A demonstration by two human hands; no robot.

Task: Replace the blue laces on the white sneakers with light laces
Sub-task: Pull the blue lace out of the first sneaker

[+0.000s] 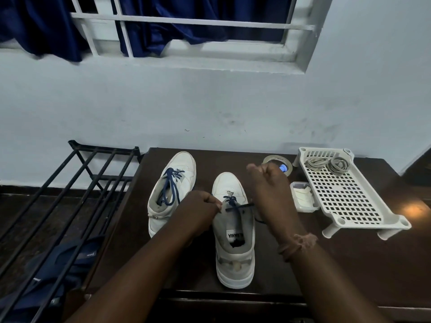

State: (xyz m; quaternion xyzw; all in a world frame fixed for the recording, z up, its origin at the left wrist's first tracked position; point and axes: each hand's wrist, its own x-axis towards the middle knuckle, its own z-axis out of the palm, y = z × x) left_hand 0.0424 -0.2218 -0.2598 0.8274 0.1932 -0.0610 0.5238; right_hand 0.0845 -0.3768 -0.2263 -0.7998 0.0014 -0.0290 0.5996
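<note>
Two white sneakers stand toe-away on the dark table. The left sneaker [171, 190] keeps its blue lace [171, 190] threaded in most eyelets. The right sneaker [234, 231] has its blue lace [233, 203] only in the lowest eyelets near the toe. My left hand [200, 207] pinches the left edge of the right sneaker's eyelet flap. My right hand [271, 190] is raised beside the shoe, fingers closed on a blue lace strand that runs across from the eyelets. Two coils of light laces [328, 163] lie in the white perforated tray [345, 194] at the right.
A roll of tape [281, 163] with a small blue object sits behind my right hand. A small clear box [303, 199] with white contents stands beside the tray. A black metal rack [70, 194] stands left of the table, with dark blue items beneath. The wall is just behind.
</note>
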